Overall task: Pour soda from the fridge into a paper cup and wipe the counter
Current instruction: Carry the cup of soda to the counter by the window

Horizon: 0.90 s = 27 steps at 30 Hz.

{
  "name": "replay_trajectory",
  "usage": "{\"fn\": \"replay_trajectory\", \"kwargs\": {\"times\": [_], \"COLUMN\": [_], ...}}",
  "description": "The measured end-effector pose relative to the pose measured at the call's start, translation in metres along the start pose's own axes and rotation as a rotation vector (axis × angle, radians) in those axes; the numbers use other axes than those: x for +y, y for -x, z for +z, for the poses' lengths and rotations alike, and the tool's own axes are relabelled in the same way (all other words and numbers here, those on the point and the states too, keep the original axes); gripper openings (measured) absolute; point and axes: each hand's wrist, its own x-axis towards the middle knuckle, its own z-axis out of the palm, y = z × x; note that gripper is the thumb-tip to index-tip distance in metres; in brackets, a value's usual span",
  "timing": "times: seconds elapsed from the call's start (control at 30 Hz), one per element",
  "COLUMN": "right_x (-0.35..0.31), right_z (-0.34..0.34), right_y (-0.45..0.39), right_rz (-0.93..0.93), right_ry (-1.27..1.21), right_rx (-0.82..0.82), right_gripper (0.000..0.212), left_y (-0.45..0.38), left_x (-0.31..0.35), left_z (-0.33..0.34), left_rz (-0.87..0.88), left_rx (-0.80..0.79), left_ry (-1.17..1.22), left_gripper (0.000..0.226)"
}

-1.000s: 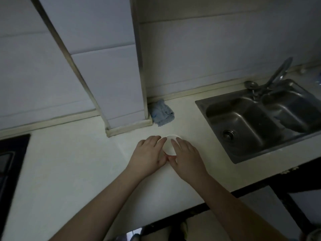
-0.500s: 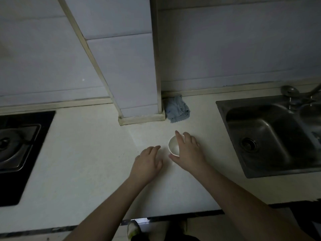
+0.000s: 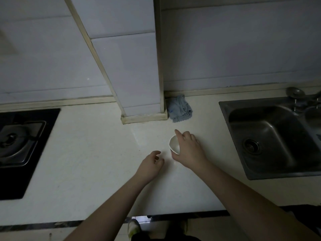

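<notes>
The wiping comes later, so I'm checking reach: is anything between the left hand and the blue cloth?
Nothing visible. The left hand hovers over bare counter; the cloth lies by the pillar, the cup slightly right of that path.

the cup [image 3: 174,144] is small, white paper, upright and open-topped, its inside showing nothing in it. it stands on the pale table [image 3: 90,164], mid-right, its right side hidden. the cloth [image 3: 180,108] is blue-grey and crumpled, lying farther back against the wall corner.
</notes>
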Motion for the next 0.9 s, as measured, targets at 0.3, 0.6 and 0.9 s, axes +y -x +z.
{"fn": "replay_trajectory", "kwargs": {"times": [0.3,0.6,0.9], "right_x": [-0.004,-0.015,-0.017], "right_z": [-0.013,-0.045,-0.063], "right_y": [0.006,0.018,0.025], "right_rz": [-0.001,-0.096,-0.146], "right_ry": [0.053,-0.006,-0.117], "right_rx": [0.008,0.064,0.088], "right_gripper": [0.074,0.081,0.090], "left_y": [0.000,-0.003,0.001], "left_x": [0.001,0.019,0.034], "left_z": [0.011,0.016,0.010], "left_rz": [-0.090,-0.417,-0.378], "left_rx": [-0.066,-0.193,-0.198], "left_ry": [0.131,1.122,1.201], "left_gripper": [0.040,0.047,0.047]}}
